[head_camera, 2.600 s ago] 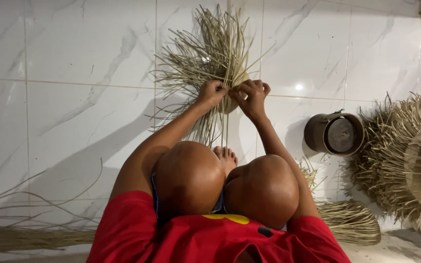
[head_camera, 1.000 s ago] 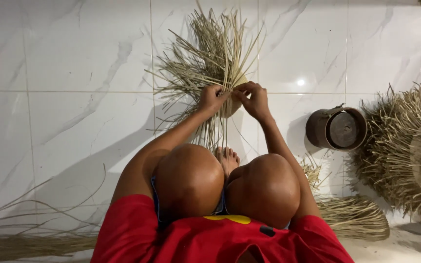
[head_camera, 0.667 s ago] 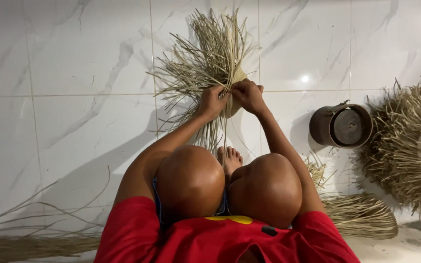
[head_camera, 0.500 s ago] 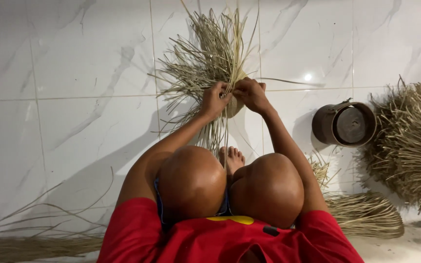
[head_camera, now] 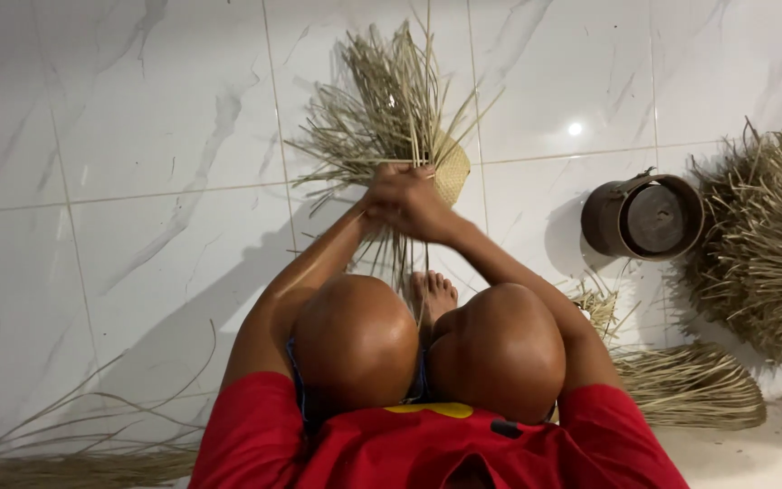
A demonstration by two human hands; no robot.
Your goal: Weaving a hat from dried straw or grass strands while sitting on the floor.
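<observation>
While stretched forward over bent knees, right hand [head_camera: 414,201] over left hand [head_camera: 382,181], both clenched on straw strands of half-woven basket [head_camera: 400,127], fanning just above grip.

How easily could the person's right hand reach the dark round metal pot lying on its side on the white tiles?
Probably yes. The right hand is busy gripping the straw weaving, but bare tile lies between it and the dark round metal pot; nothing blocks the way.
</observation>
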